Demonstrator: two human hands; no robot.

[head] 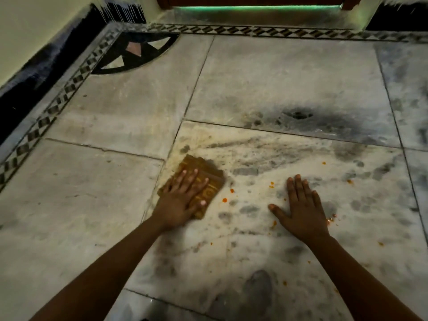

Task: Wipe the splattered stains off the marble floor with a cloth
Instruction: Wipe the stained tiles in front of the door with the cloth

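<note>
A folded brown-yellow cloth (203, 172) lies flat on the marble floor (289, 84), near a slab joint. My left hand (183, 198) presses down on the cloth with fingers spread over it. My right hand (301, 209) rests palm-down on the bare floor to the right, fingers apart, holding nothing. Small orange-red stains (224, 200) dot the marble between the two hands. More orange specks (349, 181) lie scattered to the right of my right hand and toward the near edge.
A black-and-white patterned border strip (46, 119) runs along the left and far edges of the floor. A dark inlay (136, 54) fills the far-left corner. A doorway threshold with a green glow (254, 8) sits at the far side. A dark grey patch (298, 114) marks the slab beyond.
</note>
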